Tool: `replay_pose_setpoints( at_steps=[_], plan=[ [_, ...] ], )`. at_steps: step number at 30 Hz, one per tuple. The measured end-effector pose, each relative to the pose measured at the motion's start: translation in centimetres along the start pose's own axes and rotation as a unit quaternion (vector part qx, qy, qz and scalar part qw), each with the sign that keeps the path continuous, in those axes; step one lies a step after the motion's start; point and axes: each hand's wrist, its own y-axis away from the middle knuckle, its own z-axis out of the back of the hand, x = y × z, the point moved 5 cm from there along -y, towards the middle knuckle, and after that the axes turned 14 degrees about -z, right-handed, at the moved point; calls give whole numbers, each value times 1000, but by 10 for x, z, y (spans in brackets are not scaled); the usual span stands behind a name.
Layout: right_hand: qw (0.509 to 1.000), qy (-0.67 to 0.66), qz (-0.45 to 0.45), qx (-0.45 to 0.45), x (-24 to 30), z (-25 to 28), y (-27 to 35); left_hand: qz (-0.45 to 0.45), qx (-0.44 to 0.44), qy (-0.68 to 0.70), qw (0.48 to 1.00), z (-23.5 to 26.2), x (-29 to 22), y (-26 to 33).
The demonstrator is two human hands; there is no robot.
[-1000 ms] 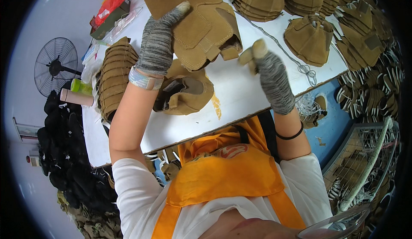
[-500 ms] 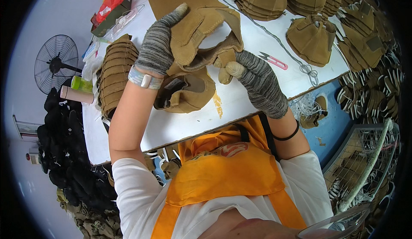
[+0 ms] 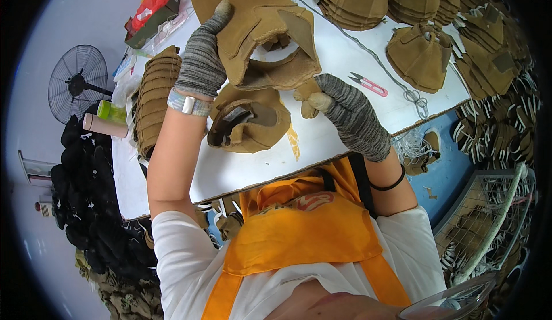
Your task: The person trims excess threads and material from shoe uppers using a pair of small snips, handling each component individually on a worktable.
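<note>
Both gloved hands raised, left (image 3: 202, 61), right (image 3: 345, 110), gripping tan shoe upper (image 3: 259, 27).

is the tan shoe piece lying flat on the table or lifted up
Lifted: both gloved hands, left hand and right hand, hold the tan piece above the table.

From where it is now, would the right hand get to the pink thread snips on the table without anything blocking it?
Probably yes, once it lets go. The right hand grips the tan suede piece, and the pink snips lie just beyond it on bare white table, with only a thin cord nearby.
</note>
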Motion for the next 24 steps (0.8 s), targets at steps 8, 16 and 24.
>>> replay_pose_setpoints(
  at_steps=[8,16,24],
  plan=[
    [993,110,30,20,0,-8,-2,-114,12,-26,993,-2,-18,7],
    [984,166,54,-42,-6,-8,-2,-135,52,-57,988,3,-21,17],
    [959,23,132,-251,60,16,-13,-95,59,-42,993,2,-18,34]
  ],
)
